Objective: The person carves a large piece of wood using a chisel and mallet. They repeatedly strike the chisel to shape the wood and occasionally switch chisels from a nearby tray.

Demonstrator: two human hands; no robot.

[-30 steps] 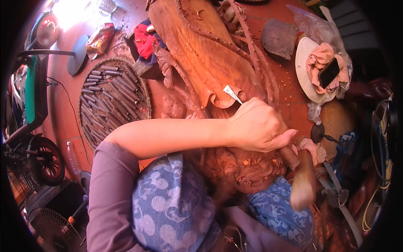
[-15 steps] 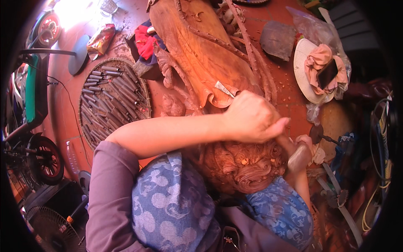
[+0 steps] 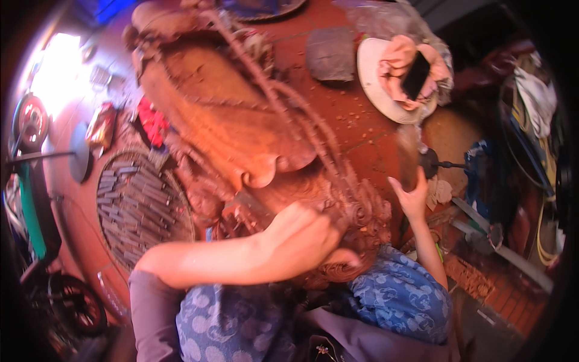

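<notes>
Below the fingers, we locate blue patterned cloth (image 3: 401, 298) over both knees. We find the left hand (image 3: 304, 238) with its fingers curled together and its thumb extended; we cannot tell whether they clamp anything. The carved wooden piece (image 3: 211, 130) lies beneath these fingers and extends away beyond them, with its scrollwork (image 3: 365, 211) between the two hands. We note the right hand (image 3: 414, 198) with thumb and fingers apart at the lower end of a blurred brown object (image 3: 408, 151); blur prevents us from confirming a grip. Left of the left fingers, we identify a round basket (image 3: 99, 208) of dark cylindrical pieces (image 3: 136, 205). Beyond the right fingers, we observe a pale hat (image 3: 370, 72) bearing pink cloth (image 3: 395, 59) and a phone (image 3: 417, 75), then a grey-brown block (image 3: 330, 54).
</notes>
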